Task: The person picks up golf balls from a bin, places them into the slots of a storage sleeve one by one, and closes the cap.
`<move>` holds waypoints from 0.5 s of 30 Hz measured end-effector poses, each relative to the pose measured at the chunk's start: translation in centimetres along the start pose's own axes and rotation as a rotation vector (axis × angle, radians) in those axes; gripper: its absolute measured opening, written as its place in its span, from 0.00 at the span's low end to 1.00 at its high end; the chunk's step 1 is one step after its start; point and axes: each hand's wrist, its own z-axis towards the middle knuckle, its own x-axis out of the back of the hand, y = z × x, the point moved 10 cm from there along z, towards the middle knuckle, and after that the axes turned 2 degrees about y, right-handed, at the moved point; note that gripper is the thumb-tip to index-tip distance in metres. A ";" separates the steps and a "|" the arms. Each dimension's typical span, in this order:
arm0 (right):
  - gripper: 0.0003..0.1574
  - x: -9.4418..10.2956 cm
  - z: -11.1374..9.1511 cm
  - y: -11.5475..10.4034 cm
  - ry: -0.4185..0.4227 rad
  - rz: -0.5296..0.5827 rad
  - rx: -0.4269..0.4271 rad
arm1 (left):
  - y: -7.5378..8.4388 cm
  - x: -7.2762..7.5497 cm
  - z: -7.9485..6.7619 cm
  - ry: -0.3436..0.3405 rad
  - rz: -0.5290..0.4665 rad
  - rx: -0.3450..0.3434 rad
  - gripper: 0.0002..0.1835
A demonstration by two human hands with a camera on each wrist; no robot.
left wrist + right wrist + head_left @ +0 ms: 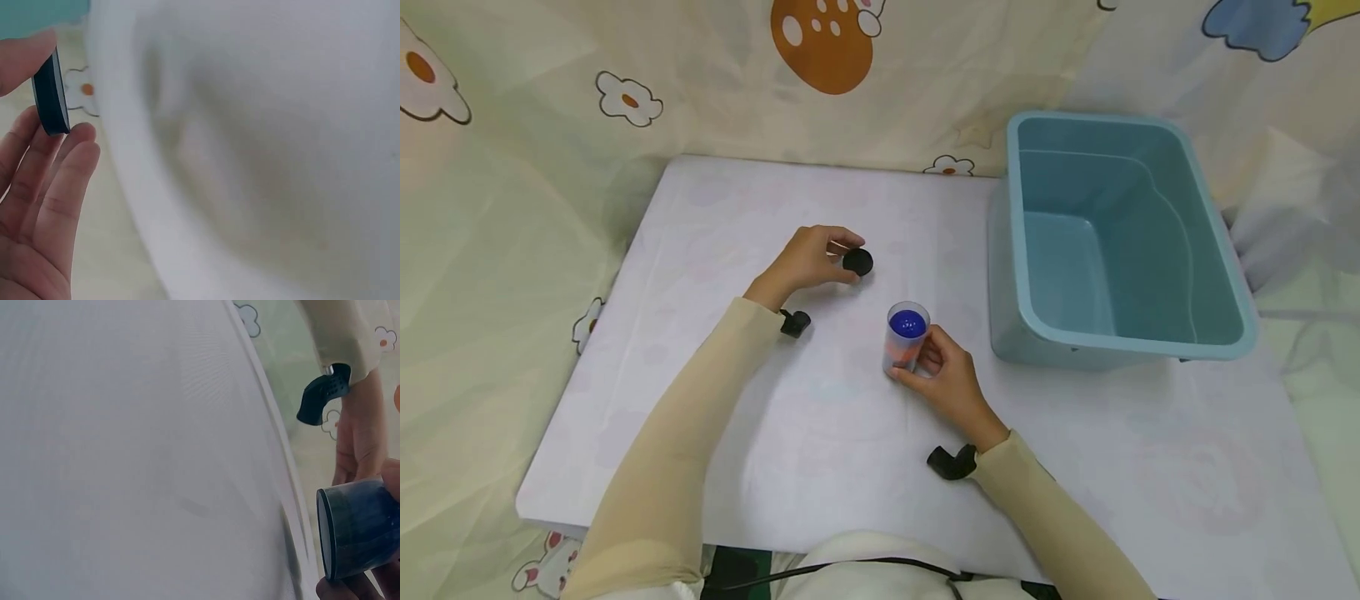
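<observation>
In the head view my left hand (808,260) pinches a small round black lid (858,262) between thumb and fingers. The left wrist view shows that lid (50,97) edge-on, its rim dark and one face paler. My right hand (953,383) grips a clear cylindrical container (901,354) by its side, above or on the table; I cannot tell which. Something shiny and blue (907,323) fills its open top, with orange lower down. From the right wrist, the container (359,528) appears sideways with a dark band at one end. Lid and container are apart.
A large light-blue plastic bin (1022,275) stands at the right of the white-covered table (820,467), its open top facing up. Patterned cloth (700,75) hangs behind and to the left. Black wrist devices (952,462) sit at both sleeves.
</observation>
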 end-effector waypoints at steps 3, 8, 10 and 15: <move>0.37 0.0 0.1 0.1 -0.002 0.002 -0.013 | 1.1 0.4 -0.7 0.011 -0.014 -0.022 0.29; 0.39 -0.1 0.5 0.2 -0.014 -0.001 -0.034 | 3.2 1.0 -2.3 0.033 -0.037 -0.083 0.29; 0.40 -0.1 0.7 0.4 -0.015 -0.003 -0.042 | 4.1 1.1 -3.0 0.038 -0.044 -0.116 0.29; 0.42 0.1 1.3 0.6 -0.013 -0.013 -0.056 | 6.3 1.5 -4.6 0.061 -0.063 -0.194 0.29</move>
